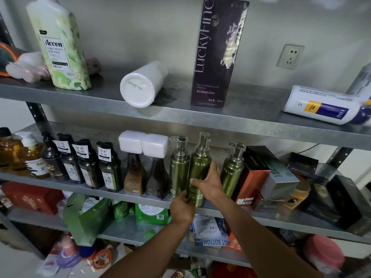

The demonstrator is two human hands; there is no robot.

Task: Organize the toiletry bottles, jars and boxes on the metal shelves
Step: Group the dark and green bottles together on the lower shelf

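Both hands hold one green pump bottle [197,169] at the front edge of the middle metal shelf [140,194]. My left hand [181,207] grips its base from below; my right hand [208,182] wraps its right side. It stands upright between two matching green pump bottles, one on its left [178,169] and one on its right [232,171]. Left of them stand two brown bottles with white caps [146,167] and a row of dark labelled bottles [86,163].
Red, grey and black boxes [269,173] are piled on the middle shelf's right. The top shelf [180,115] carries a green Accen bottle [60,45], a white bottle lying down [140,85], a tall purple box [216,53] and a toppled white-blue bottle [321,106]. Lower shelves are cluttered.
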